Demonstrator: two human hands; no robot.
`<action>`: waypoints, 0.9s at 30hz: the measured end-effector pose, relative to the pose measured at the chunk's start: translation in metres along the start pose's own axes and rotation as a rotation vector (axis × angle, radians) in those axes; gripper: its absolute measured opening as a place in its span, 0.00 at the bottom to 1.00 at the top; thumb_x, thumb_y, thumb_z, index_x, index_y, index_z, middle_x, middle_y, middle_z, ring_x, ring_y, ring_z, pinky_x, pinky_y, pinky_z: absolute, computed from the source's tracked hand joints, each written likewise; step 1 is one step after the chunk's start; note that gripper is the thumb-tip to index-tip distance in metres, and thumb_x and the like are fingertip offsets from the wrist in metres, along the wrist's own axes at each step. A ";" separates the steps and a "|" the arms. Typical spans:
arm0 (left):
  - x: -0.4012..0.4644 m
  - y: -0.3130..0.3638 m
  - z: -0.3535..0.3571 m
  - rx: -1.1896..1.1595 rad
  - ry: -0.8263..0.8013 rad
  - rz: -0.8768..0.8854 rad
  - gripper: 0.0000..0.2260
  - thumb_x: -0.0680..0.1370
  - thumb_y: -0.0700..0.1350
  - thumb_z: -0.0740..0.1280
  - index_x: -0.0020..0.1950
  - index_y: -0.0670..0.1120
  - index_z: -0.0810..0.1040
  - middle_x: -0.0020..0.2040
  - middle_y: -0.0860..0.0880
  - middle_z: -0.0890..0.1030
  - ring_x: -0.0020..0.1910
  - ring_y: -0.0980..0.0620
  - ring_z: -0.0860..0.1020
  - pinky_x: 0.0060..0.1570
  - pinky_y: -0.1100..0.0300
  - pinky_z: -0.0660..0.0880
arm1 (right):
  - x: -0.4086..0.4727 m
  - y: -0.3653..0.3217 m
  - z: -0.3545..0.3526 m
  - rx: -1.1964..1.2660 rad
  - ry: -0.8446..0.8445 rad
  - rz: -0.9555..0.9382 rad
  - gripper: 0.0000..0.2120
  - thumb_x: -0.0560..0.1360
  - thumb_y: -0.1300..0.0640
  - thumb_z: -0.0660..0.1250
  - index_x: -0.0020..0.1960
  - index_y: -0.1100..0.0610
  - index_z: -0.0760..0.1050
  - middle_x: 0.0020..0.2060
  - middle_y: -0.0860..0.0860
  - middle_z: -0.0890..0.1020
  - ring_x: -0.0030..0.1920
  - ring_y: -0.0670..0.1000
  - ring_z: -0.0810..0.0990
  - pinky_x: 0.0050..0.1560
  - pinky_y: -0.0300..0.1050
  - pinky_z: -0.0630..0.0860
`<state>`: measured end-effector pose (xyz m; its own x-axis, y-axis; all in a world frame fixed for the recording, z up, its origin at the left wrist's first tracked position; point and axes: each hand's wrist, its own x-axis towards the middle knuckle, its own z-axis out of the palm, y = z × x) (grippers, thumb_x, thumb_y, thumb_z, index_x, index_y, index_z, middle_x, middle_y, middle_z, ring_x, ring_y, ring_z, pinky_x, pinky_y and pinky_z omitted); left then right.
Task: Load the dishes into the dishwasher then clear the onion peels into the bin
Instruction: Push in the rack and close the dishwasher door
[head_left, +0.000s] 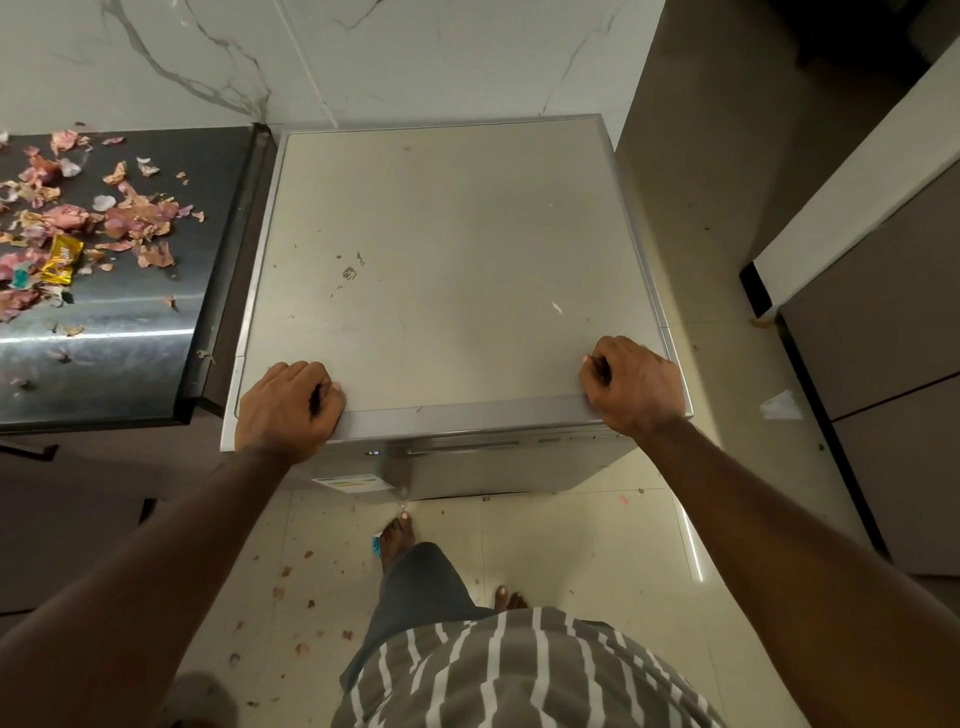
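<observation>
A silver dishwasher (441, 249) stands against the marble wall, seen from above, with its door closed and a handle slot (462, 447) on the front. My left hand (288, 410) rests as a fist on the top's front left corner. My right hand (631, 384) rests the same way on the front right corner. Neither hand holds anything. Pink onion peels (119, 218) lie scattered over the dark steel counter (130, 322) to the left. No dishes or bin are in view.
A gold wrapper (61, 258) and a teal scrap lie among the peels. Peel bits dot the tiled floor (291, 587) by my bare feet. A white paper scrap (779, 405) lies on the floor at right, beside grey cabinets (883, 338).
</observation>
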<state>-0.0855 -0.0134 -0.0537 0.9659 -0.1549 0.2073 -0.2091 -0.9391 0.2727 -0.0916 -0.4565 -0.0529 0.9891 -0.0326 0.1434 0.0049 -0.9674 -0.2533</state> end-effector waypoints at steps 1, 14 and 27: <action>0.000 0.000 0.000 0.002 -0.002 -0.001 0.10 0.79 0.51 0.62 0.39 0.52 0.68 0.34 0.54 0.71 0.37 0.51 0.68 0.35 0.56 0.62 | 0.000 0.001 0.000 -0.001 -0.004 0.000 0.13 0.81 0.46 0.61 0.40 0.50 0.67 0.35 0.46 0.75 0.33 0.51 0.73 0.36 0.43 0.65; 0.000 -0.002 0.000 -0.004 -0.010 0.004 0.10 0.80 0.52 0.61 0.39 0.51 0.68 0.34 0.54 0.72 0.37 0.51 0.69 0.34 0.56 0.62 | 0.000 -0.002 -0.001 -0.001 -0.016 0.003 0.13 0.81 0.46 0.61 0.39 0.49 0.67 0.34 0.45 0.74 0.32 0.49 0.72 0.35 0.42 0.64; -0.002 -0.001 0.003 0.032 -0.020 0.001 0.12 0.80 0.53 0.62 0.38 0.51 0.67 0.34 0.54 0.71 0.36 0.51 0.68 0.34 0.57 0.61 | -0.001 -0.002 -0.002 -0.001 -0.015 -0.001 0.13 0.81 0.47 0.61 0.39 0.49 0.67 0.35 0.45 0.74 0.33 0.52 0.74 0.35 0.45 0.71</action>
<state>-0.0868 -0.0129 -0.0576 0.9687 -0.1615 0.1885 -0.2052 -0.9484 0.2419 -0.0928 -0.4551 -0.0507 0.9912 -0.0277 0.1292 0.0058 -0.9677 -0.2520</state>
